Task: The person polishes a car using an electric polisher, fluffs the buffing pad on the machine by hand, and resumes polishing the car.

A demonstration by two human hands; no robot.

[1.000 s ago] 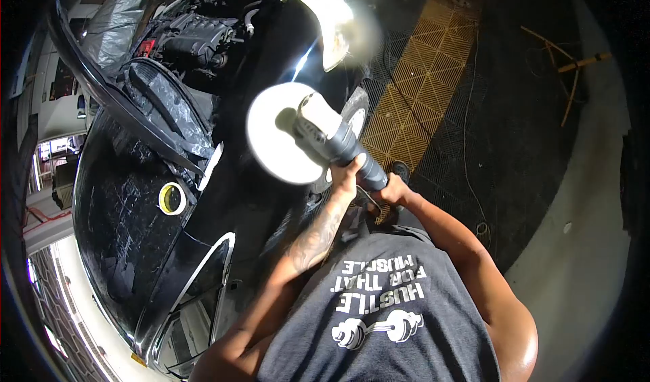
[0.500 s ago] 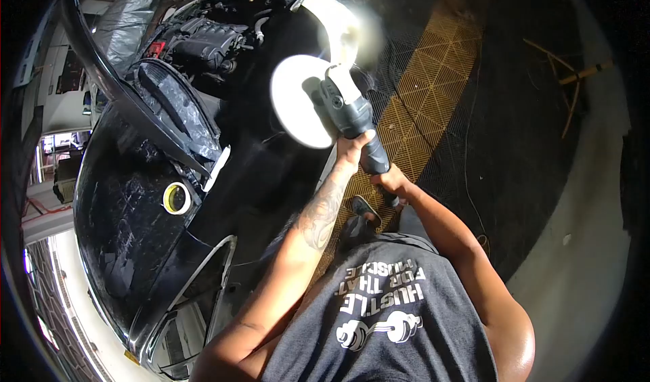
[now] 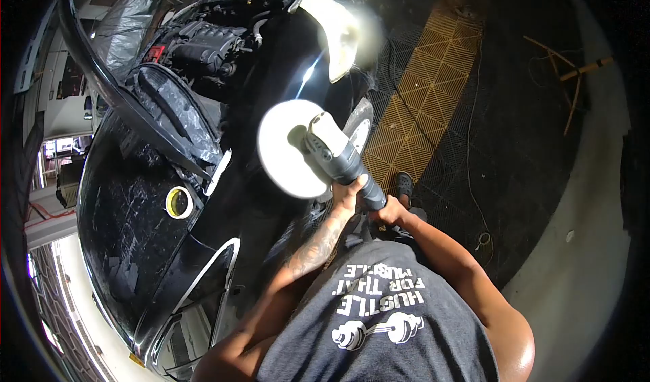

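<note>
A polisher (image 3: 344, 160) with a large, brightly lit white round pad (image 3: 281, 148) is held in both hands over the black car fender (image 3: 261, 104). My left hand (image 3: 349, 196) wraps round the middle of its body, close behind the head. Farther back, my right hand (image 3: 389, 211) grips the rear end. The pad lies over the dark side panel; whether it touches the paint I cannot tell.
The car's engine bay (image 3: 206, 47) is open beyond, under the raised hood edge (image 3: 98, 54). A tape roll (image 3: 179, 203) lies on the black panel. A headlight (image 3: 332, 27) glares ahead. A wheel (image 3: 362, 128), yellow floor tiles (image 3: 433, 84), a cable (image 3: 468, 145) and a wooden stand (image 3: 574, 74) lie rightward.
Both hands have drawn the polisher back towards my body and slightly left along the fender. The headlight's near end and the front wheel now show, and a foot has come into view.
</note>
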